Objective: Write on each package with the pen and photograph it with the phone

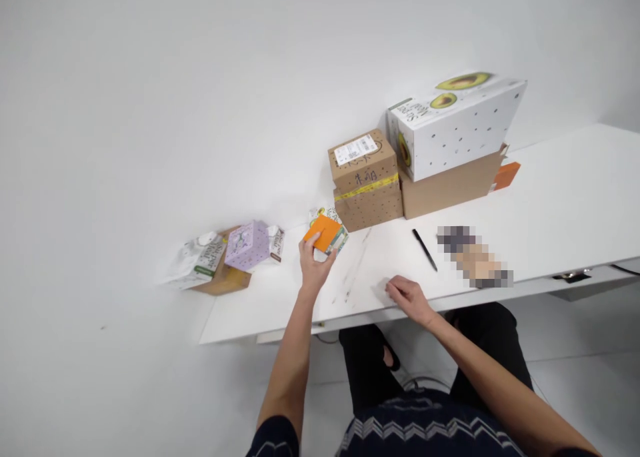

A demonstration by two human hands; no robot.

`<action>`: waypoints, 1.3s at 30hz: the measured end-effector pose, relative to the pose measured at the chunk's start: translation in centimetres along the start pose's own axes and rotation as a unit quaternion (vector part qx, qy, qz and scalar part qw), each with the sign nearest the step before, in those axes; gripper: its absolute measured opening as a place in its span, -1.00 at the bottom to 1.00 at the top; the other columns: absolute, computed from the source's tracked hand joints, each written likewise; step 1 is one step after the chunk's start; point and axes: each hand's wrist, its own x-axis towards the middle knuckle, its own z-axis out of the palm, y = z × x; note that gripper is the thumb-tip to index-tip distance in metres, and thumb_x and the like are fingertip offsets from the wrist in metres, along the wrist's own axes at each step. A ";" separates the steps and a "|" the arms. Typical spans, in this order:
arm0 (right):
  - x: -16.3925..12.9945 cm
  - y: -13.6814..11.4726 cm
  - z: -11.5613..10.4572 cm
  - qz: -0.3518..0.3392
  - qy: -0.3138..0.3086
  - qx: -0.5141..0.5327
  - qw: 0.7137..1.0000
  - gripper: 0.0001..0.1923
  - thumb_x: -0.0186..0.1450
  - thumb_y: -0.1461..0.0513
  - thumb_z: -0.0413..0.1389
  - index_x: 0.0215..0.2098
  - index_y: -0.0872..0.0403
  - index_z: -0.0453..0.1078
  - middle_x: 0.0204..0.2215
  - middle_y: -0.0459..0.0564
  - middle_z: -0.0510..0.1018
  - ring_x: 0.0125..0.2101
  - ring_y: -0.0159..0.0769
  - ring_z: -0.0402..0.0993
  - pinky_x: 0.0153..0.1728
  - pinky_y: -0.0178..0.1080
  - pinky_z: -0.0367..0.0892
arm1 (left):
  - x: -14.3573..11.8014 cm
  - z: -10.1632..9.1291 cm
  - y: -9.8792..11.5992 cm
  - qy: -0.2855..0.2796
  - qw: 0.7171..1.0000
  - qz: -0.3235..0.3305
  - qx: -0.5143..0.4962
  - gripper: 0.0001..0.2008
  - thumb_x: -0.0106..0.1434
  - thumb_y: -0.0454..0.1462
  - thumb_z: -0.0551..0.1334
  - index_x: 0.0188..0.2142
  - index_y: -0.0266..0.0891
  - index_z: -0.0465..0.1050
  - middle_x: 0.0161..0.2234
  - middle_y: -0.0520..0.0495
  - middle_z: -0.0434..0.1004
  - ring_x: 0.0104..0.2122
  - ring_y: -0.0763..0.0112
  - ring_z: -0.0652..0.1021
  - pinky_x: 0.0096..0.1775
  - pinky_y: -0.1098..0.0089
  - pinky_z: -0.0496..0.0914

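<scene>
On white tabletop [550, 203] | left hand [314, 267] pinching flat orange card [323, 232] | right hand [407, 297] resting loose

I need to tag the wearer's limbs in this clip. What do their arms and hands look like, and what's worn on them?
Both arms are bare from the upper arm down, with no gloves, watch, rings or bracelets visible on the left hand or right hand. Short dark sleeves show only at the bottom edge. The dark top carries pale zigzag bands across the chest.

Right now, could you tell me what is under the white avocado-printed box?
The white avocado-printed box rests on a plain brown cardboard box. That box's top and contents are covered.
</scene>
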 end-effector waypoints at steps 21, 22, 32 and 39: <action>0.6 -2.4 -2.4 0.083 0.212 0.051 0.972 -0.60 0.25 0.00 0.03 -0.07 0.05 0.37 -0.14 0.06 0.48 -0.13 -0.19 0.40 -0.14 -0.15 0.33 | -11.3 5.3 6.5 -0.160 0.948 -0.136 -0.241 -0.42 0.27 -0.03 0.06 0.25 -0.05 0.06 0.31 -0.15 0.03 0.29 0.14 0.15 0.21 0.11 0.18; 1.0 -2.6 -2.3 0.089 0.212 0.054 0.972 -0.59 0.22 0.02 0.05 -0.05 0.05 0.37 -0.13 0.06 0.47 -0.14 -0.20 0.40 -0.17 -0.16 0.34 | -11.2 5.6 7.0 -0.137 0.943 -0.163 -0.256 -0.47 0.30 -0.04 0.03 0.23 -0.06 0.09 0.29 -0.16 0.09 0.27 0.16 0.19 0.19 0.13 0.20; 3.4 -1.7 -2.9 0.175 0.162 0.079 0.968 -0.57 0.03 0.20 0.07 -0.11 0.01 0.45 -0.15 0.01 0.41 -0.23 -0.25 0.33 -0.17 -0.15 0.37 | -9.8 9.5 8.8 -0.113 0.920 -0.230 -0.296 -0.62 0.20 -0.26 0.09 0.03 -0.18 0.22 -0.01 -0.15 0.37 -0.03 0.30 0.45 -0.01 0.30 0.38; 3.5 -1.7 -2.6 0.161 0.170 0.076 0.969 -0.58 0.02 0.21 0.05 -0.14 0.03 0.46 -0.08 0.01 0.44 -0.21 -0.24 0.34 -0.07 -0.12 0.32 | -9.9 10.0 8.7 -0.083 0.909 -0.248 -0.325 -0.66 0.20 -0.29 0.09 0.00 -0.16 0.24 -0.04 -0.11 0.35 -0.04 0.32 0.42 -0.02 0.32 0.36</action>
